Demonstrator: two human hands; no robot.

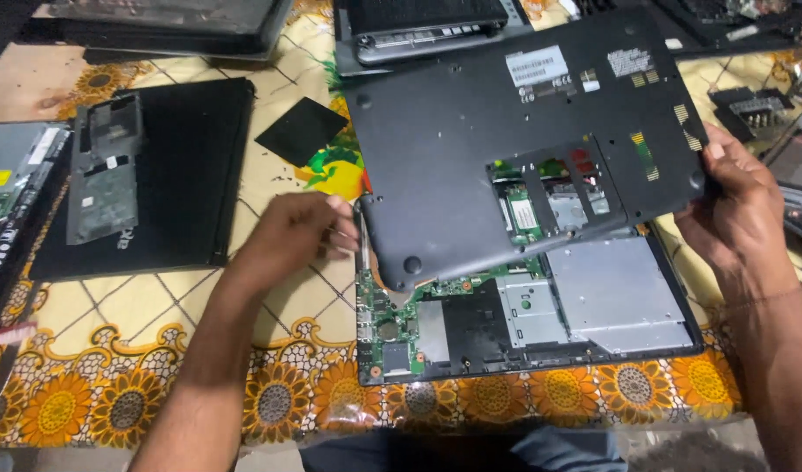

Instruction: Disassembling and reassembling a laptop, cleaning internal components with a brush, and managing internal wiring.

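Note:
A dark grey laptop bottom cover is lifted and tilted above an opened laptop base, whose green circuit board, silver drive bay and black parts show beneath. My right hand grips the cover's right edge. My left hand sits at the cover's lower left corner and holds a thin metal tool against that edge. An open hatch in the cover shows a small green card and metal plates.
The table carries a sunflower-pattern cloth. A black laptop with a loose panel lies at left, a small black square cover beside it. More laptops and parts crowd the far edge and both sides.

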